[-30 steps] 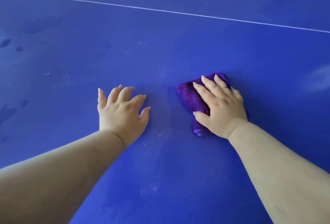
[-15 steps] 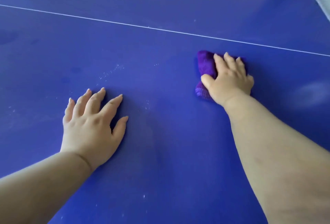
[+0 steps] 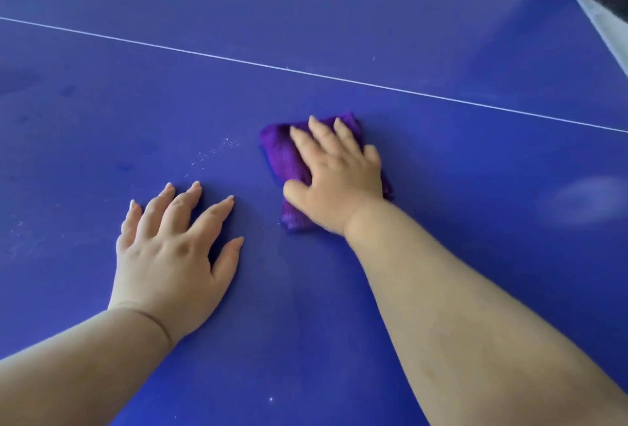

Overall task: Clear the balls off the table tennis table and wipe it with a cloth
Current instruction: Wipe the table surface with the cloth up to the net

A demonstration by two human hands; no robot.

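We see our right hand (image 3: 334, 175) lying flat on a folded purple cloth (image 3: 282, 157), fingers straight and a little spread, pressing it down onto the blue surface (image 3: 339, 340); the cloth shows past the fingertips, to the left of the hand and below the thumb, and the palm covers the rest of it. Our left hand (image 3: 170, 255) rests just to the left of the cloth and nearer to us, palm down on the bare surface, fingers extended and fanned, holding nothing; the two hands are apart, with a strip of blue between the left index finger and the cloth's edge. A thin white line (image 3: 306, 70) crosses the surface beyond the cloth, running from the left edge of the view down toward the right. Fine pale specks (image 3: 214, 150) lie scattered on the surface just left of the cloth; a pale, hazy patch (image 3: 584, 201) sits well off to the right. At the top right corner the surface's pale edge (image 3: 591, 14) shows.
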